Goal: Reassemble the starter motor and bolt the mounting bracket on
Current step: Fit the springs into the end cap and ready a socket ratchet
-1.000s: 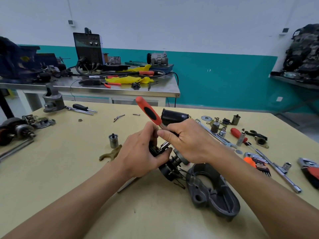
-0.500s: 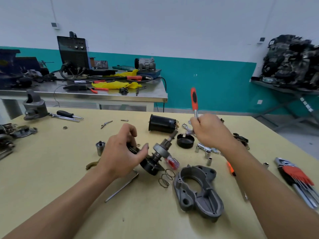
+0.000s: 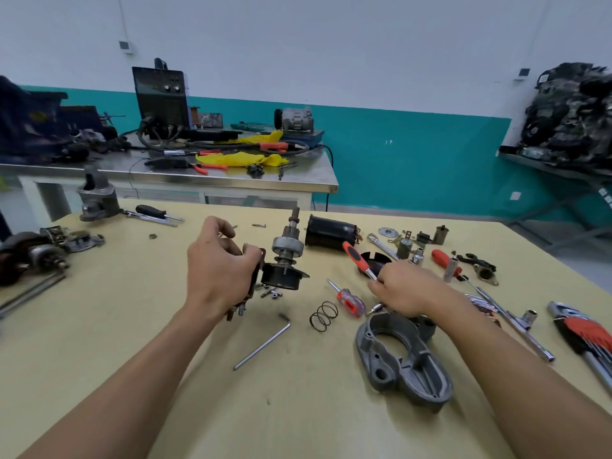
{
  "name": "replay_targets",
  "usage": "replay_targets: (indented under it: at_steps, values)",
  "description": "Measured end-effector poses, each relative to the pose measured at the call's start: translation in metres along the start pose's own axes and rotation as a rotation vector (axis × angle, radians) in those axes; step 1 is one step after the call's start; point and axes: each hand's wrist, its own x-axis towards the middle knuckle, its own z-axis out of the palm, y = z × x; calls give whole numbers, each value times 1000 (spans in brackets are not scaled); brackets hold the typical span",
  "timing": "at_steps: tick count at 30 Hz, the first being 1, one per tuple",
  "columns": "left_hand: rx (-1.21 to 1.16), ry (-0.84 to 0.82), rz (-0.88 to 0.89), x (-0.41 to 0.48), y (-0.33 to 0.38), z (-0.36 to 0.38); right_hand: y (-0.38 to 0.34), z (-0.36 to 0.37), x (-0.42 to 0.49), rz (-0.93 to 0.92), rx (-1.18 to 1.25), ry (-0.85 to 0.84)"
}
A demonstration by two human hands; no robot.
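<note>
Motor core (image 3: pixel 287 256): one; steel shaft and grey drum above a round black base, upright at mid-worktop.
Left hand (image 3: pixel 218 270): fingers curled, pinching the motor core at its dark side plate.
Right hand (image 3: pixel 407 289): fingers wrapped round the steel shank of one driver (image 3: pixel 356 256), which has an orange-and-black handle.
Bracket (image 3: pixel 404 356): one; rough grey casting, oval, flat beside the right wrist.
Case (image 3: pixel 331 231): one smooth black cylinder, on its side.
Loose parts: one wire spring (image 3: pixel 324 316); one bent hex key (image 3: pixel 261 346).
Worktop (image 3: pixel 132 326): pale yellow, matt.
Room: white wall (image 3: pixel 331 44) over a teal band; steel table (image 3: pixel 318 187) behind.
</note>
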Motion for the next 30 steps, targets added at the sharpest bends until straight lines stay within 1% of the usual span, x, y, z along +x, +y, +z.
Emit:
replay_targets:
  at_steps: [7, 11, 13, 14, 16, 17, 18, 20, 23, 25, 28, 29, 30]
  values:
    - [47, -59, -54, -4, -1, 2, 7, 1, 1, -18, -44, -57]
    - [55, -71, -44, -9, 2, 3, 5, -1, 1, 14, -46, 10]
    - [37, -69, -50, -9, 5, 3, 1, -7, -3, 45, -19, 111]
    - [26, -68, -56, -9, 6, 3, -1, -10, -5, 59, 30, 200]
    - [-3, -66, -77, -8, 9, 2, -10, -14, -12, 44, 248, 400]
    - [-24, -67, -94, -8, 11, 2, -16, -16, -17, 13, 376, 476]
    - [-49, -70, -117, -7, 13, 2, -23, -17, -23, -27, 487, 513]
    - [-115, -84, -190, -7, 17, 2, -36, -20, -35, -119, 629, 495]
    - [-253, -96, -358, -4, 23, -2, -48, -19, -51, -224, 671, 429]
    - [-343, -73, -469, -1, 23, -6, -52, -16, -57, -213, 698, 400]
    - [-483, -38, -608, 2, 23, -11, -57, -15, -59, -149, 758, 380]
    - [-516, -38, -642, 2, 23, -11, -61, -15, -59, -131, 853, 341]
    - [-538, -47, -664, 1, 23, -10, -68, -17, -60, -120, 1006, 267]
